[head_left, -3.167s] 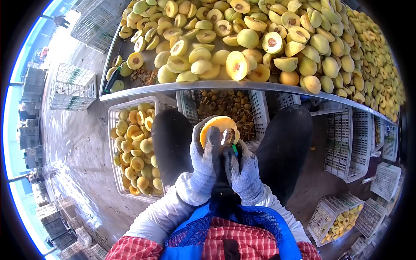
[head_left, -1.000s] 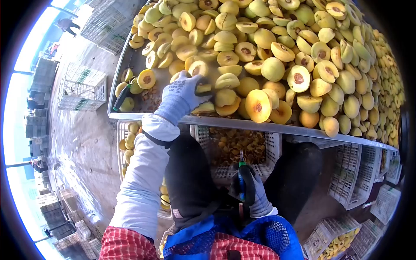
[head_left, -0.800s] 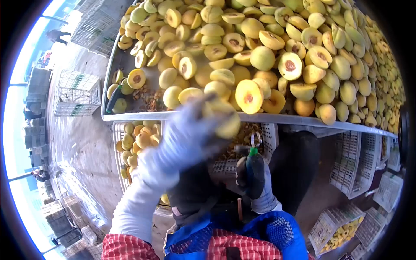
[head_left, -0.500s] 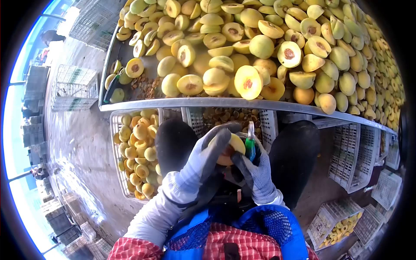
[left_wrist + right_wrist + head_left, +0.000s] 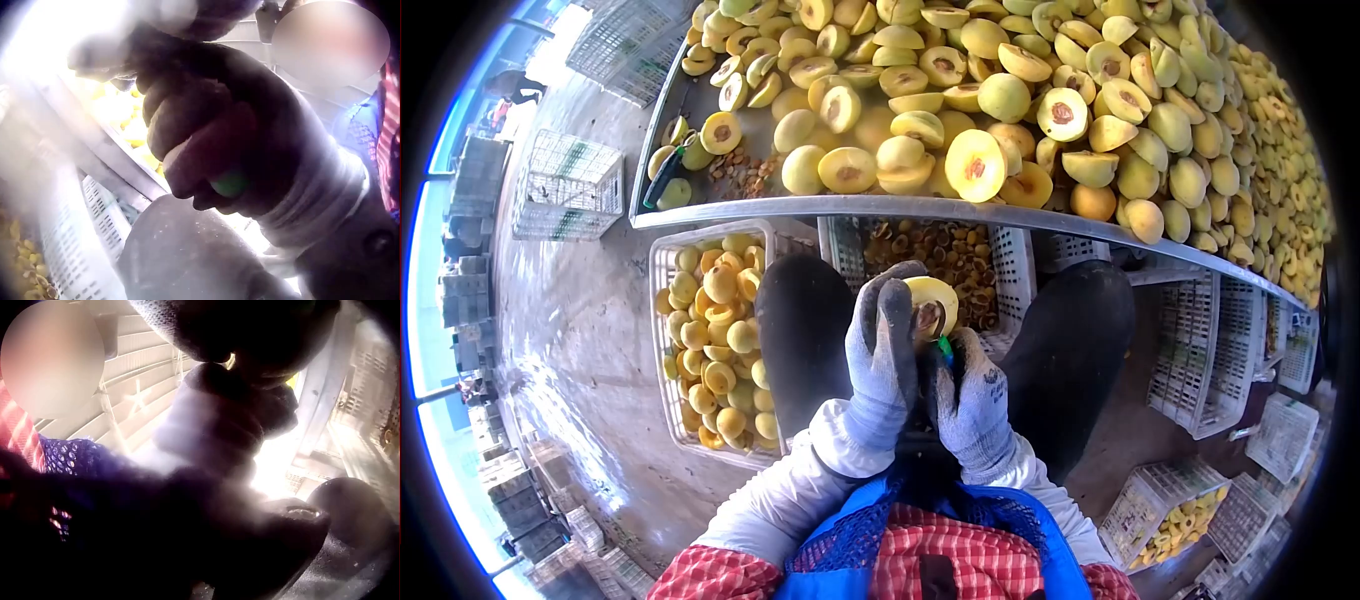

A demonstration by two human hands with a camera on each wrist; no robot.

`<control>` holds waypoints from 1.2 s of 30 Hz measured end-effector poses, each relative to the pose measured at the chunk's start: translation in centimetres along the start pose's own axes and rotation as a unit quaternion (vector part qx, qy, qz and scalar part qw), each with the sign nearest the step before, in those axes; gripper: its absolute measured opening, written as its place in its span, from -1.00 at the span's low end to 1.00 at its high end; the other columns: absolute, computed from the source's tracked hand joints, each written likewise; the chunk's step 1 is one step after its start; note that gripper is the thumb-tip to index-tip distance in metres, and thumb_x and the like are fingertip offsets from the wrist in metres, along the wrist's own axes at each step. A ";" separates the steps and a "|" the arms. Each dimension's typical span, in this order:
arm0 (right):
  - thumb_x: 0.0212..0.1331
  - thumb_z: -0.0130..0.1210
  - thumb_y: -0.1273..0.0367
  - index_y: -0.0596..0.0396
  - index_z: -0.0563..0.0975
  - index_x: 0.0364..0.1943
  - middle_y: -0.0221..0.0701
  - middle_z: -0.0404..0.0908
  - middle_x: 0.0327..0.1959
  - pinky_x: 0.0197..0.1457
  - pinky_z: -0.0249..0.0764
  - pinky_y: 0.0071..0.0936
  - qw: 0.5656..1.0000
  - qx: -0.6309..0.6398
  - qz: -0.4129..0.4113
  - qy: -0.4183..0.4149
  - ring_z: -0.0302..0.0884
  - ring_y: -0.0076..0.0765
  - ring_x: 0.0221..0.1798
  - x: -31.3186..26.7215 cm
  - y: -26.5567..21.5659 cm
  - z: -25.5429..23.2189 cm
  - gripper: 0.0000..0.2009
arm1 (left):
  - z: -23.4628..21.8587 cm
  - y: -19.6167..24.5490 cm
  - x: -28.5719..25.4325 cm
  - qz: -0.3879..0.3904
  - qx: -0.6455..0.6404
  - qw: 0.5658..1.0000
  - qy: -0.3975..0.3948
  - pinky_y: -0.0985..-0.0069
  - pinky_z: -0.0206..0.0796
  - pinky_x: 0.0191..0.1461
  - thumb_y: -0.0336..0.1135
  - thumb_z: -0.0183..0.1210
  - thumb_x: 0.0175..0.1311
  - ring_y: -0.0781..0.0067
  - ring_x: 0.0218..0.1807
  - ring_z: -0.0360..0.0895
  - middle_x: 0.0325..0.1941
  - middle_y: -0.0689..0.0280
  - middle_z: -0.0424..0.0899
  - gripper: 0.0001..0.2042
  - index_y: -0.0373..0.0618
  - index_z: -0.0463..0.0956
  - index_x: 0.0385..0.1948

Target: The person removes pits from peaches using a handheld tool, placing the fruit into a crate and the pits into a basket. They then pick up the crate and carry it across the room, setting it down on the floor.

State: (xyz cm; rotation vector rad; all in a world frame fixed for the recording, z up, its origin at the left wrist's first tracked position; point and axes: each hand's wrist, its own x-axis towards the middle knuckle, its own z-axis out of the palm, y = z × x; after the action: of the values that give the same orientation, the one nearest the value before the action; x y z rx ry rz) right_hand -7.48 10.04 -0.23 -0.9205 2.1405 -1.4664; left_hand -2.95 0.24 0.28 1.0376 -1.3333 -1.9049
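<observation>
In the head view my gloved left hand [image 5: 880,365] holds a yellow peach half [image 5: 941,293] above the lap, cut face with its brown centre turned toward me. My gloved right hand [image 5: 977,408] grips a pitting tool [image 5: 945,348] with a green collar. Its curved metal loop lies at the brown centre of the peach half. The left wrist view shows the right hand's curled fingers [image 5: 194,125] and a green handle end [image 5: 230,184] below them. The right wrist view is dark and blurred, with the peach half mostly hidden by the gloves.
A metal-edged table [image 5: 800,207] ahead bears many peach halves and a green-and-black tool [image 5: 665,178]. Below stand a white crate [image 5: 662,340] of peach halves and, between the knees, a crate [image 5: 1012,270] of brown scraps. More crates [image 5: 1200,350] stand right.
The left hand reached into the table's pile, took a peach half and brought it back over the lap. The right hand has raised the pitting tool, whose loop now meets the half's centre.
</observation>
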 end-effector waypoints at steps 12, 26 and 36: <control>0.28 -0.07 0.32 0.24 0.38 -0.12 0.02 0.50 -0.40 -0.31 0.40 -0.18 0.999 0.046 -0.001 0.007 0.51 0.22 -0.31 -1.6 -0.5 -0.5 -0.75 | 1.0 0.8 -1.7 0.087 0.011 0.996 -0.006 0.55 0.34 0.04 -0.18 0.02 0.41 0.51 -0.07 0.47 -0.09 0.23 0.55 -0.66 -0.28 0.43 0.01; 0.17 0.10 0.49 0.21 0.43 -0.03 -0.15 0.50 -0.23 -0.36 0.52 -0.44 0.963 0.169 0.107 -0.179 0.56 -0.23 -0.35 -4.5 3.6 -0.2 -0.72 | -1.6 1.0 1.3 0.018 0.013 0.969 -0.246 0.58 0.34 0.05 -0.36 0.03 0.34 0.58 -0.12 0.49 -0.16 0.30 0.60 -0.76 -0.27 0.47 -0.05; 0.39 -0.32 -0.06 0.07 0.38 -0.30 -0.55 0.23 -0.69 -0.79 0.13 -0.67 0.297 0.839 0.331 -0.314 0.14 -0.65 -0.81 -3.8 1.9 -0.4 -0.53 | -2.9 -1.8 1.0 -0.090 -0.024 0.954 -0.285 0.60 0.32 -0.02 -0.22 0.03 0.38 0.60 -0.16 0.46 -0.22 0.34 0.59 -0.72 -0.25 0.50 -0.08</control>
State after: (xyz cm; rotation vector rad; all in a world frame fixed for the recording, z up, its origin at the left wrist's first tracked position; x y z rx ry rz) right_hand -5.56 13.45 -2.04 0.3341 -0.3593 -1.3761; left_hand -1.03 -1.43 -2.23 0.6159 -1.5195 -2.4844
